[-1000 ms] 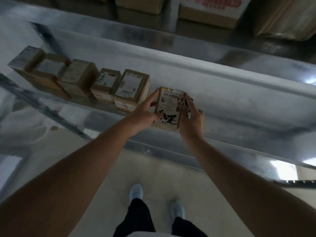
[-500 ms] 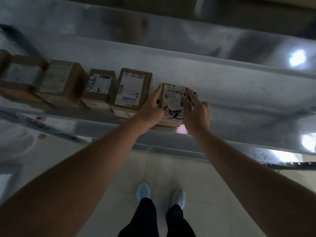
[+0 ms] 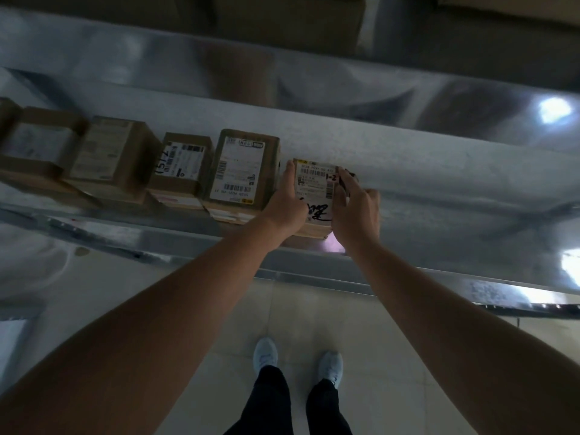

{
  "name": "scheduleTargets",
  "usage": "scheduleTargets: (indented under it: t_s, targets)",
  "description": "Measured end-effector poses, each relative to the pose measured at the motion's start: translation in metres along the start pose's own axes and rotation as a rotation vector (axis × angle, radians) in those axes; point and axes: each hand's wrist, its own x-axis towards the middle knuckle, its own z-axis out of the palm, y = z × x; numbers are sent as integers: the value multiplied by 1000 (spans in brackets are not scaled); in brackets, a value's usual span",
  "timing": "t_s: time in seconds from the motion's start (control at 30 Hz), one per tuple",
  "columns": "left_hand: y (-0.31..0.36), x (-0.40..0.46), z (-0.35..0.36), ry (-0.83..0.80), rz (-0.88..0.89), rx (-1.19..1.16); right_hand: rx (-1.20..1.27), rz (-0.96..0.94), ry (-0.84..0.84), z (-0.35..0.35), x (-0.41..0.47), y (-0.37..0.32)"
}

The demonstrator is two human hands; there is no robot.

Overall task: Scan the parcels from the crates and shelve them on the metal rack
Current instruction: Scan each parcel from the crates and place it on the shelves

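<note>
Small cardboard parcel [image 3: 314, 196] on the metal rack shelf [image 3: 439, 189], clasped between left hand [image 3: 287, 205] and right hand [image 3: 356, 215], just right of the labelled box [image 3: 241, 171]; likely light, stiff-sided, best gripped by opposite side faces.

Matt brown cardboard parcel [image 3: 314, 196] with a white paper label; glossy, reflective sheet-metal rack [image 3: 439, 189].
</note>
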Motion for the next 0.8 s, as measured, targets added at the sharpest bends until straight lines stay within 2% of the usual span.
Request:
scheduleTargets:
  t_s: [0.33,0.53,0.67,0.8]
  targets:
    - [7,10,6,49,30,86,3,-9,-4,-3,9,-6]
    - [16,-2,6,241,219,470,-8,-57,16,-25,-1,-5]
    - [28,-19,0,241,333,532,-152,-149,-5,-54,-20,-8]
    - [49,-43,-2,175,440,666,-349,-232,10,-90,-45,-8]
